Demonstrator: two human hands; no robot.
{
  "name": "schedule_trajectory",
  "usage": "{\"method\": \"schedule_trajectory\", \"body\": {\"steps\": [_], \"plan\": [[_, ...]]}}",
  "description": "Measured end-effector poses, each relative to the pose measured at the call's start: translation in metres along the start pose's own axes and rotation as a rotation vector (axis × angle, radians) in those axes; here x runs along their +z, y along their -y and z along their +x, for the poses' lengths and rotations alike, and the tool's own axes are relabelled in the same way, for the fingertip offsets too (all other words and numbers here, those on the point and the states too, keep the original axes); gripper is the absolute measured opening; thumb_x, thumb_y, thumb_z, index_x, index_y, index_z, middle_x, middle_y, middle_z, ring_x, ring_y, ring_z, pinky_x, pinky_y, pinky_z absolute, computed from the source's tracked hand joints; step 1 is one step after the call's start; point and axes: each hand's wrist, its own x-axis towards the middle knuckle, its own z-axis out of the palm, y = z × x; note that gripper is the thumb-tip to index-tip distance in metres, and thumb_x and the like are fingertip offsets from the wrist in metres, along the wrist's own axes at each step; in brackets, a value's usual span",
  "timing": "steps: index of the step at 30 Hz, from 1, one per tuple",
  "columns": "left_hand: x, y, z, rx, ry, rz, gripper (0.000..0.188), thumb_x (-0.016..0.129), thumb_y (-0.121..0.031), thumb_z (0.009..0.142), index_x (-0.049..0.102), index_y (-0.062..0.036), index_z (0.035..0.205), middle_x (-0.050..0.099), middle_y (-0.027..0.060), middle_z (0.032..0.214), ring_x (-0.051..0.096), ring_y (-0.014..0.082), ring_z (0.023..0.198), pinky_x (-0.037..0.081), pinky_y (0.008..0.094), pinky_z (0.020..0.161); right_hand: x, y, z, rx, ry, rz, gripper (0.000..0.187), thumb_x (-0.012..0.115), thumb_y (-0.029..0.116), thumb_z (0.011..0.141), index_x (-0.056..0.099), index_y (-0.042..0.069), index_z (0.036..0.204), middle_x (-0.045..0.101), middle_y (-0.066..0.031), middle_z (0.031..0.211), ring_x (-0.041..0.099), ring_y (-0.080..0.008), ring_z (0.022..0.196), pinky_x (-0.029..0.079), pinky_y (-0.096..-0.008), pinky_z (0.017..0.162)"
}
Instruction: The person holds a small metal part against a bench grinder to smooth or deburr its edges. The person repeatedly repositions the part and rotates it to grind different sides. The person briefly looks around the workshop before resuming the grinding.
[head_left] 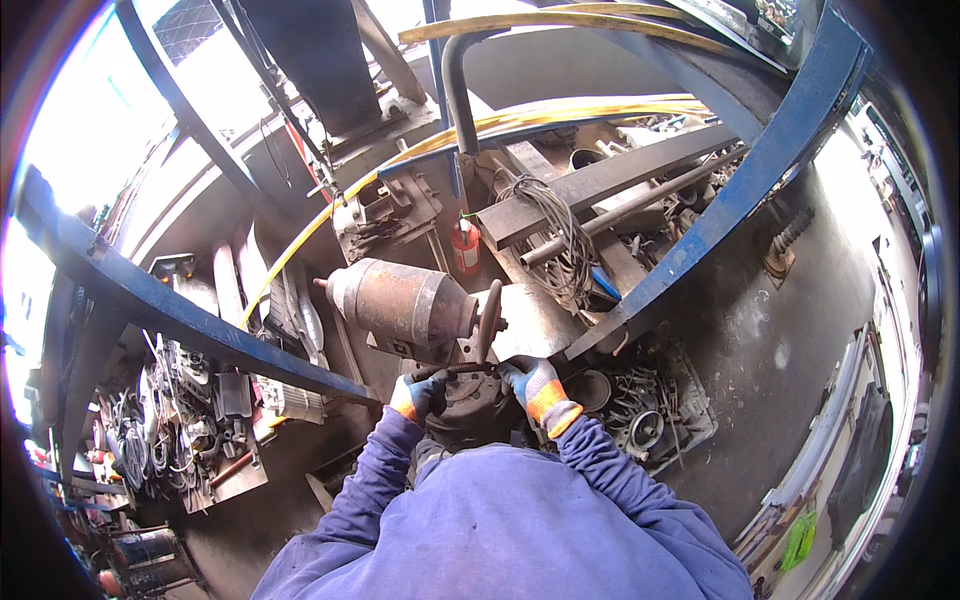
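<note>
A rusty, grey motor-like machine (395, 305) stands in front of me, with a worn disc-shaped wheel (489, 320) on its right end. Just below it, a short dark rod with a ribbed surface (468, 367) spans the gap between my hands. My left hand (418, 393), in a blue and orange glove, closes its fingers at the rod's left end. At its right end my right hand (535, 385), gloved the same way, pinches it near the wheel. Beneath the rod is a dark round metal part (470, 405); my body hides its lower portion.
Blue steel beams (720, 225) slant down on both sides. Right of my hands lies a tray (705, 425) of metal scraps. A cable coil (560, 240) hangs over a steel bar, beside a red bottle (465, 246). Tools and parts (190, 410) crowd the left.
</note>
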Motion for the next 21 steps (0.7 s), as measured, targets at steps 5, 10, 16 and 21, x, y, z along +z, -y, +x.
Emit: {"method": "schedule_trajectory", "body": {"steps": [5, 10, 16, 21], "plan": [[-0.010, 0.001, -0.003, -0.006, -0.009, -0.034, 0.028, 0.063, -0.022, 0.095, 0.067, 0.0031, 0.108, 0.055, 0.0010, 0.065, 0.047, 0.0092, 0.047, 0.036, 0.0260, 0.045, 0.008, 0.003, 0.003, 0.002, 0.023, -0.007, 0.021, 0.067, 0.017, 0.091, 0.070, -0.002, 0.096, 0.068, -0.0051, 0.077, 0.054, -0.0122, 0.068, 0.045, -0.0301, 0.066], [-0.012, 0.001, -0.005, 0.023, 0.005, -0.036, 0.029, 0.062, -0.023, 0.097, 0.067, 0.0036, 0.107, 0.056, 0.0018, 0.067, 0.048, 0.0094, 0.048, 0.036, 0.0262, 0.045, 0.012, 0.005, 0.000, -0.019, 0.000, -0.007, 0.020, 0.066, 0.017, 0.091, 0.071, -0.002, 0.098, 0.072, -0.0093, 0.084, 0.060, -0.0158, 0.074, 0.048, -0.0315, 0.071], [-0.013, 0.002, -0.008, 0.070, 0.010, -0.008, 0.031, 0.059, -0.025, 0.098, 0.067, 0.0039, 0.107, 0.055, 0.0015, 0.065, 0.047, 0.0097, 0.048, 0.037, 0.0261, 0.046, 0.014, 0.020, -0.007, -0.075, -0.043, -0.147, 0.019, 0.067, 0.016, 0.089, 0.070, -0.002, 0.096, 0.073, -0.0147, 0.088, 0.067, -0.0232, 0.078, 0.050, -0.0345, 0.075], [-0.006, -0.001, -0.013, 0.105, -0.001, 0.019, 0.033, 0.059, -0.026, 0.098, 0.066, 0.0044, 0.108, 0.053, 0.0003, 0.063, 0.047, 0.0098, 0.049, 0.037, 0.0263, 0.047, 0.015, 0.023, -0.013, -0.140, -0.106, -0.080, 0.017, 0.069, 0.015, 0.087, 0.070, 0.000, 0.095, 0.073, -0.0160, 0.089, 0.069, -0.0296, 0.080, 0.051, -0.0362, 0.075]]}}
